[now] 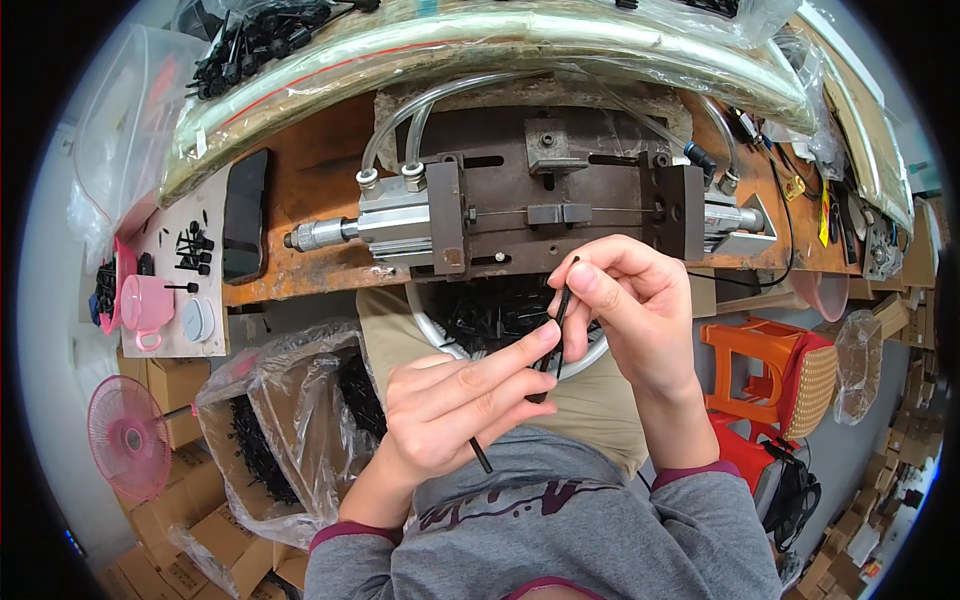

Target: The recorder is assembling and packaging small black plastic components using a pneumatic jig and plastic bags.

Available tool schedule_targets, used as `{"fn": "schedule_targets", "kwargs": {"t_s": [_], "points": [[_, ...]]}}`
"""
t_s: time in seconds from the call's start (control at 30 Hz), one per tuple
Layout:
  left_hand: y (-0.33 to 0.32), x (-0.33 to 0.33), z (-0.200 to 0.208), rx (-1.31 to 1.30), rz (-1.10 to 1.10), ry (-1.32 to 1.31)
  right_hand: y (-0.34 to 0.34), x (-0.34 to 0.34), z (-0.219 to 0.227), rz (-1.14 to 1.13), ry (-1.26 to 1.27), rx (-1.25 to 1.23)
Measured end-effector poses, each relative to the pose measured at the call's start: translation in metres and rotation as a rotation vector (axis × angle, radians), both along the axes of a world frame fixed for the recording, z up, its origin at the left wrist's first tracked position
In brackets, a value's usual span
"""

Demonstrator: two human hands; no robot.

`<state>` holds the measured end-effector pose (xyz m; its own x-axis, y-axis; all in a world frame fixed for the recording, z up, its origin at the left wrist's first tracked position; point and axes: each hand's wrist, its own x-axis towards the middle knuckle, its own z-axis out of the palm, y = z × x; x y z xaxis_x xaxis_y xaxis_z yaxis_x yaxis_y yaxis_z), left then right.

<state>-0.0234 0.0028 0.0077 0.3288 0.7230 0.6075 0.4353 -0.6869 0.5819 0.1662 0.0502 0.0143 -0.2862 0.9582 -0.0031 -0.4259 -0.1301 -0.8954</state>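
Above my lap, both hands meet over a thin black rod (562,312). The thumb and fingers of my right hand (635,310) pinch its upper end. My left hand (450,412) is closed around more black rods; the end of one black rod (481,456) pokes out below its palm, and a thicker black end shows near the fingertips. How many rods the left hand holds is hidden by the fingers. Beneath the hands sits a round basin (428,322) with a pale rim, holding many black parts (490,308). Just beyond lies a dark metal fixture (500,240).
Silver air cylinders (395,225) with clear hoses flank the fixture on the workbench (320,215). At left are a phone (246,215), pink cup (147,303) and pink fan (130,438). A plastic-lined box (300,440) holds black parts. Right stands an orange stool (745,365).
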Motion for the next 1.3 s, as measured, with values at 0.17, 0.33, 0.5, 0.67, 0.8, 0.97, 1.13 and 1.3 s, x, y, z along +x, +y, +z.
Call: {"fn": "schedule_targets", "kwargs": {"t_s": [0.17, 0.33, 0.5, 0.67, 0.8, 0.97, 1.13, 1.3], "points": [[0.002, 0.003, -0.004, 0.008, -0.005, -0.004, -0.002, 0.003, -0.004, -0.015, -0.026, 0.0], [0.004, 0.007, -0.008, 0.002, -0.033, -0.03, -0.003, 0.007, -0.005, -0.034, -0.018, -0.01], [0.01, 0.015, -0.01, 0.016, -0.006, -0.011, -0.007, 0.011, -0.01, -0.097, -0.081, -0.032], [0.027, 0.032, -0.006, 0.011, 0.194, 0.216, -0.025, 0.012, -0.005, -0.349, -0.436, 0.131], [0.038, 0.042, -0.018, 0.068, 0.24, 0.369, -0.036, 0.024, -0.013, -0.367, -0.54, 0.2], [0.048, 0.047, -0.014, 0.043, 0.24, 0.409, -0.043, 0.028, -0.016, -0.409, -0.584, 0.277], [0.049, 0.047, -0.009, 0.03, 0.234, 0.439, -0.042, 0.029, -0.017, -0.422, -0.631, 0.365], [0.049, 0.048, -0.004, -0.001, 0.219, 0.464, -0.042, 0.03, -0.008, -0.434, -0.659, 0.442]]}}
